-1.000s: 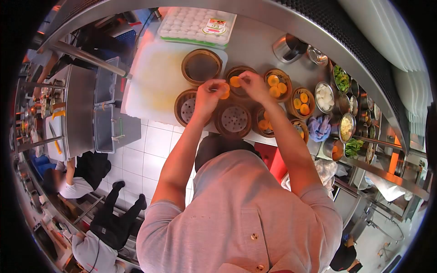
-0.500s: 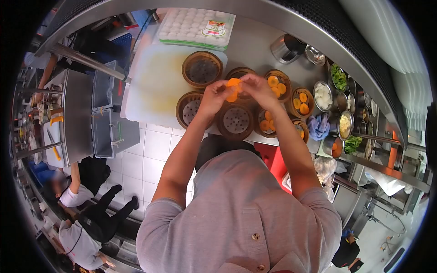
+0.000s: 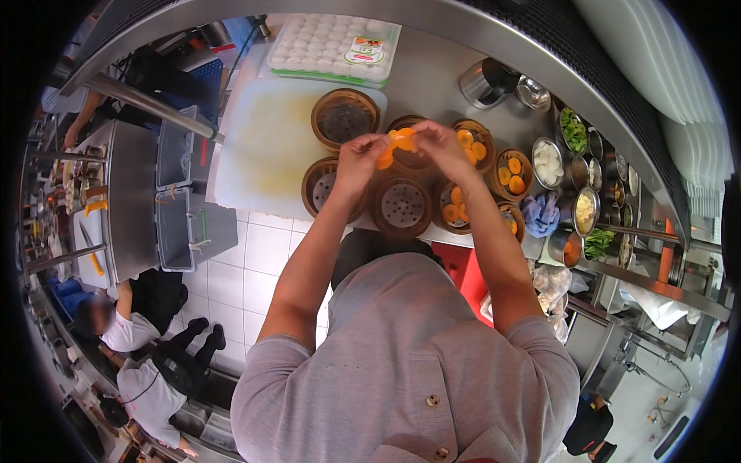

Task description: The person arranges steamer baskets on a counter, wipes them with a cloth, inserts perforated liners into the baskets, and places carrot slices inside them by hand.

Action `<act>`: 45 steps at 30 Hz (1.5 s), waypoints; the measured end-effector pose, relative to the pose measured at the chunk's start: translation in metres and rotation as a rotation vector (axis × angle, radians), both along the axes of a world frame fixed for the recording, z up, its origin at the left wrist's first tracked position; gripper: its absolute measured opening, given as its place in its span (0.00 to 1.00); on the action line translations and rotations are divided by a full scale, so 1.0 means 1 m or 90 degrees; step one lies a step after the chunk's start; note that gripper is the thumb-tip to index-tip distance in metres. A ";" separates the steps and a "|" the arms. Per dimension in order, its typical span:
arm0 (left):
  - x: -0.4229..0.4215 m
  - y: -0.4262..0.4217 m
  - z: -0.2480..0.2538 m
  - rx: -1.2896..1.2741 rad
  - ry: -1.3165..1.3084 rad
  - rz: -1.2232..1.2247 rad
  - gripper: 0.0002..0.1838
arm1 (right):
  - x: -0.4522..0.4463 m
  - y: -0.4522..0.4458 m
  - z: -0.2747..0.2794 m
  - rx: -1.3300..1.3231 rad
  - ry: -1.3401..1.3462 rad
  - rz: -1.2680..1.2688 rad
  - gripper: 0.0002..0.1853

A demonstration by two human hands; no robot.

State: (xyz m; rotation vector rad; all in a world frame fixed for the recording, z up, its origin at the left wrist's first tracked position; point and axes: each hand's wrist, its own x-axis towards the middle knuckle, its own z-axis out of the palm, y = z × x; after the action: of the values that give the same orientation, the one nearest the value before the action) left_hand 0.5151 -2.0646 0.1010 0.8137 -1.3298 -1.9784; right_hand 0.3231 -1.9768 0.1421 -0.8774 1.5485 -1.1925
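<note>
My left hand [image 3: 361, 163] pinches orange carrot slices [image 3: 384, 160] between thumb and fingers. Opposite it, my right hand [image 3: 437, 148] has its fingertips closed on another carrot slice [image 3: 404, 139]. Both hands hover over a bamboo steamer basket [image 3: 411, 121] in the back row, which they partly cover. In front of it sits a bamboo steamer [image 3: 401, 207] lined with perforated paper. Two more lined steamers, one at the back left [image 3: 345, 118] and one at the front left [image 3: 323, 185], hold no slices. Steamers on the right hold carrot slices [image 3: 515, 174].
A white cutting board [image 3: 262, 147] lies left, with a clear-lidded tray [image 3: 332, 46] of white round pieces behind. At right are a metal pitcher [image 3: 486, 83], ingredient bowls [image 3: 548, 162] and a crumpled blue cloth [image 3: 542, 214]. A steel shelf edge [image 3: 494, 37] arches overhead. Co-workers [image 3: 150, 393] stand far left.
My hands have drawn slightly apart, spreading the carrot slices between them. A co-worker at the lower left has shifted position. The steamers stay in place.
</note>
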 end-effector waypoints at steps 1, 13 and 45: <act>0.001 -0.001 -0.001 0.012 -0.011 0.018 0.14 | -0.003 0.000 -0.002 0.000 0.000 0.000 0.07; 0.008 -0.005 -0.007 0.066 -0.017 0.047 0.12 | -0.003 -0.013 -0.048 0.118 0.335 -0.050 0.11; 0.003 -0.005 0.011 0.160 0.055 0.067 0.12 | 0.014 0.013 -0.040 0.135 0.595 -0.070 0.15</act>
State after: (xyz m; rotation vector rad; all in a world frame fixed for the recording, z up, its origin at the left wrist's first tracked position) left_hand 0.5177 -2.0697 0.1116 0.8826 -0.9824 -2.0973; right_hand 0.3367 -1.9638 0.1022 -1.3094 2.4301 -0.6663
